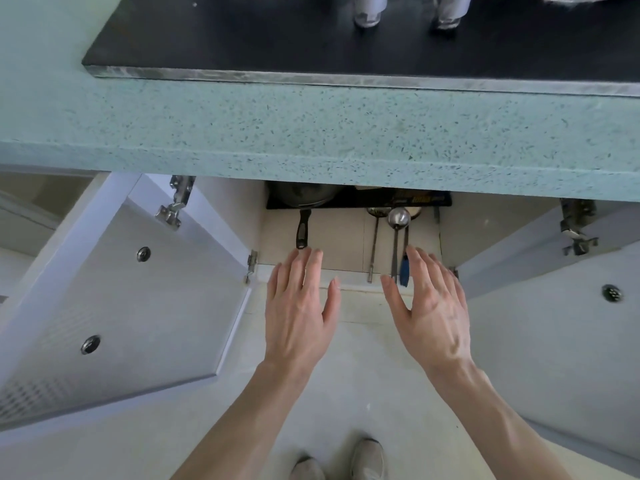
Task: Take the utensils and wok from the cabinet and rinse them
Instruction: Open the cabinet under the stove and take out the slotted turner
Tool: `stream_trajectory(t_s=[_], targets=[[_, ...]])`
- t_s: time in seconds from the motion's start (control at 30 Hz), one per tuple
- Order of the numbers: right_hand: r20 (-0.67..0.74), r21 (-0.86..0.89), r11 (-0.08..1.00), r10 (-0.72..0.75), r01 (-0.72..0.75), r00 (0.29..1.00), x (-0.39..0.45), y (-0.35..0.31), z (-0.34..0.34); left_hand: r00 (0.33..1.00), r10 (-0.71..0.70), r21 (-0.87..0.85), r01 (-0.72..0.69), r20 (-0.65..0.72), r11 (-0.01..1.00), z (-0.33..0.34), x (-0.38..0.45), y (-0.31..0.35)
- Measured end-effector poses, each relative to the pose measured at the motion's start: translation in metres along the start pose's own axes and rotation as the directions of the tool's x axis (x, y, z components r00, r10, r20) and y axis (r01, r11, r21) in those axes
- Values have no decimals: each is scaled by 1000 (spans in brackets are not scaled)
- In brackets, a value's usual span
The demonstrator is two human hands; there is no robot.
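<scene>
Both hands spread wide, empty: left hand point(298, 306) just near of wok handle point(303, 229), right hand point(429, 306) beside utensils point(394, 244); handles point near.

a speckled green countertop point(311, 133) spans the view, a black stove slab point(242, 39) at twelve o'clock bearing two pale cylindrical objects point(370, 8). grey shoes point(369, 459) stand at six o'clock on the pale floor point(363, 393).
</scene>
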State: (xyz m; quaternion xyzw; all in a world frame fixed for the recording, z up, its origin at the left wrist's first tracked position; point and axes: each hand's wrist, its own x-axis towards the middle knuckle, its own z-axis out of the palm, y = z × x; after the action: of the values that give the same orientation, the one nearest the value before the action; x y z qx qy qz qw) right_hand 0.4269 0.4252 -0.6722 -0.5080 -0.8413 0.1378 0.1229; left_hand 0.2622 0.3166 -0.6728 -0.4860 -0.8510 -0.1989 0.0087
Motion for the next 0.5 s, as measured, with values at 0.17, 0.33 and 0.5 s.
stream_trajectory(t_s=[0.17, 0.33, 0.5], targets=[[5, -22, 999, 26, -26, 1000, 8, 21, 32, 999, 26, -4, -25, 32, 1000, 43, 3, -4], [18, -3, 998, 62, -62, 998, 18, 40, 75, 998, 46, -24, -45, 49, 999, 94, 13, -14], [-25, 31, 995, 92, -91, 995, 28, 66, 126, 997, 60, -30, -59, 45, 998, 157, 20, -26]])
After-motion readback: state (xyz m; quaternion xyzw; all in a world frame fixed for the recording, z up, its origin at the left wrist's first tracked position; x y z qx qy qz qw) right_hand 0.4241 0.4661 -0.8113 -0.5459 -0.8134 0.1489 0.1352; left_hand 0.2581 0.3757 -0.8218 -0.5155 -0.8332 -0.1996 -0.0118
